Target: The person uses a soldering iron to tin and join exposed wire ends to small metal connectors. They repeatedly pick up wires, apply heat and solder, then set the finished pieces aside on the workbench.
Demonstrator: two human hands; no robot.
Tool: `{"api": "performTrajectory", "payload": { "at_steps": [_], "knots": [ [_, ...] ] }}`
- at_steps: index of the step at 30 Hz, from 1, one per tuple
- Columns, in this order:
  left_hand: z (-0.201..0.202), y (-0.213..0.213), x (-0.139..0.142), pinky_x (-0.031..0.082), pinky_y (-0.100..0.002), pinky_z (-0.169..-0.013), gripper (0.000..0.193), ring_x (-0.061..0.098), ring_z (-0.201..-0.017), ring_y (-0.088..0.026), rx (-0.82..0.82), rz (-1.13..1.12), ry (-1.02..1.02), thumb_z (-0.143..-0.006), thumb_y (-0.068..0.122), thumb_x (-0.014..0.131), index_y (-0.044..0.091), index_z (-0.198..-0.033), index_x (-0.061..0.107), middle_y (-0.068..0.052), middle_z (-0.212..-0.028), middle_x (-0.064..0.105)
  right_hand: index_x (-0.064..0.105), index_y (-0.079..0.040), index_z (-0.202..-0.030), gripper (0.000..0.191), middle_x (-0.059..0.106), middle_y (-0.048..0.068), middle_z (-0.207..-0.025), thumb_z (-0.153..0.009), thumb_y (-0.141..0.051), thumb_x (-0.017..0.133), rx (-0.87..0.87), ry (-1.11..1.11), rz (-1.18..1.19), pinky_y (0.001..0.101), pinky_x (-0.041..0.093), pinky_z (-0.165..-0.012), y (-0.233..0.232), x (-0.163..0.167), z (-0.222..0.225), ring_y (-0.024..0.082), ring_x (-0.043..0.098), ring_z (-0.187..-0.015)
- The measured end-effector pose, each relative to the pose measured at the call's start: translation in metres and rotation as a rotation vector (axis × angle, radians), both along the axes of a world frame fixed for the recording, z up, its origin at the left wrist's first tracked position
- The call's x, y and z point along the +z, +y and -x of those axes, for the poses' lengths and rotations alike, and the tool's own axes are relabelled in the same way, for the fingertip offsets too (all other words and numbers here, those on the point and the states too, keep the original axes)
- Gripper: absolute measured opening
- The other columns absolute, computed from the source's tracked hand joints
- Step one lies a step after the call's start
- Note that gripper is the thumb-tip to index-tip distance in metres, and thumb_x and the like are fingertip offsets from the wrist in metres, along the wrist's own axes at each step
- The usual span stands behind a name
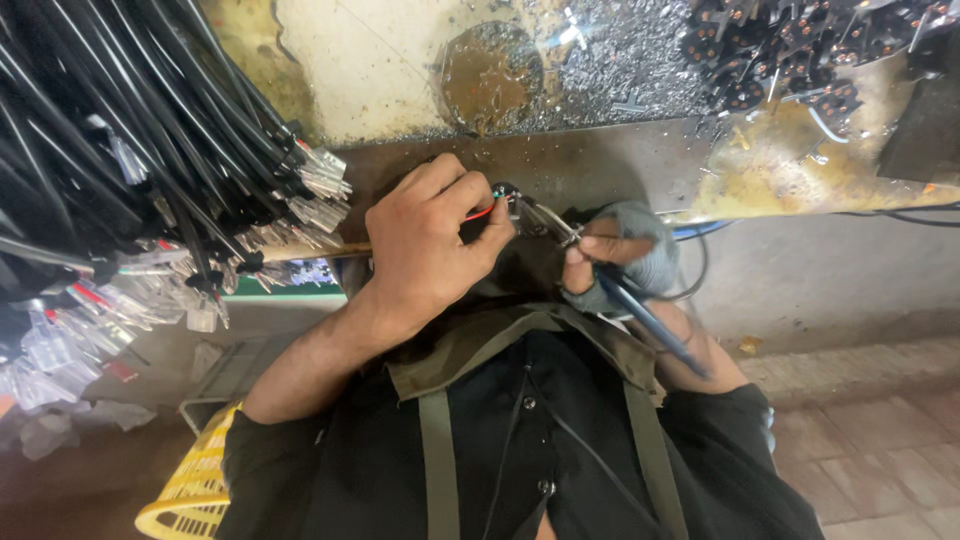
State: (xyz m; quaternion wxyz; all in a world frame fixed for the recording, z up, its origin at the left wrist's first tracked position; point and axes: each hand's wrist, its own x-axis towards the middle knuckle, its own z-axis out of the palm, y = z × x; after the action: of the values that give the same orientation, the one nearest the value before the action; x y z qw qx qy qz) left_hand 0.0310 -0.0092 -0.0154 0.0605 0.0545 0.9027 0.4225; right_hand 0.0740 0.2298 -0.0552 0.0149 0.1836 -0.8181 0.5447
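Black cable bundle (pixel 120 150) crowds the left hand (pixel 430 245) pinching a red wire (pixel 480 212); right hand (pixel 610 262) grips a soldering iron (pixel 650 325).

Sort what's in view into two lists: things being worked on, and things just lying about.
In use:
left hand pinching a thin red wire
right hand, cloth-wrapped, holding a blue-handled soldering iron

Lying about:
bundle of black cables with clear-sleeved ends
pile of small black connectors
yellow plastic basket
worn metal bench

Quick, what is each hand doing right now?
Left hand: closed, pinching a thin red wire against a small part.
Right hand: closed around a blue-handled soldering iron, its tip at that part.
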Motion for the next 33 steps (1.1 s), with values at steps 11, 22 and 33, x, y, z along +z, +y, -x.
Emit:
{"api": "performTrajectory", "payload": {
  "at_steps": [11, 22, 33],
  "knots": [
    [0.008, 0.0, 0.008, 0.049, -0.043, -0.063, 0.022, 0.062, -0.073, -0.029, 0.003, -0.017, 0.053, -0.084, 0.017, 0.08, 0.009, -0.076, 0.061, -0.006, -0.079, 0.056, 0.065, -0.003, -0.114, 0.014, 0.066, 0.011, -0.093, -0.113, -0.014, 0.074, -0.027, 0.326, -0.849, 0.031, 0.051, -0.067, 0.033, 0.076, 0.115, 0.022, 0.067, -0.077],
    [0.005, -0.001, 0.002, 0.048, -0.044, -0.062, 0.023, 0.062, -0.074, -0.03, 0.006, -0.019, 0.019, -0.084, 0.019, 0.079, 0.009, -0.075, 0.061, -0.006, -0.079, 0.056, 0.054, -0.009, -0.109, 0.029, 0.067, 0.006, -0.088, -0.101, -0.008, 0.082, -0.06, 0.189, -0.518, 0.0321, 0.052, -0.066, 0.001, 0.06, 0.068, 0.022, 0.067, -0.074],
    [0.007, 0.0, 0.004, 0.048, -0.043, -0.061, 0.023, 0.063, -0.073, -0.029, 0.017, -0.031, 0.046, -0.084, 0.019, 0.078, 0.008, -0.075, 0.06, -0.007, -0.078, 0.056, 0.062, -0.002, -0.11, 0.016, 0.066, 0.002, -0.093, -0.097, 0.001, 0.07, -0.192, -0.915, 0.532, 0.0286, 0.062, -0.075, 0.013, 0.063, 0.058, 0.013, 0.07, -0.077]
  ]
}}
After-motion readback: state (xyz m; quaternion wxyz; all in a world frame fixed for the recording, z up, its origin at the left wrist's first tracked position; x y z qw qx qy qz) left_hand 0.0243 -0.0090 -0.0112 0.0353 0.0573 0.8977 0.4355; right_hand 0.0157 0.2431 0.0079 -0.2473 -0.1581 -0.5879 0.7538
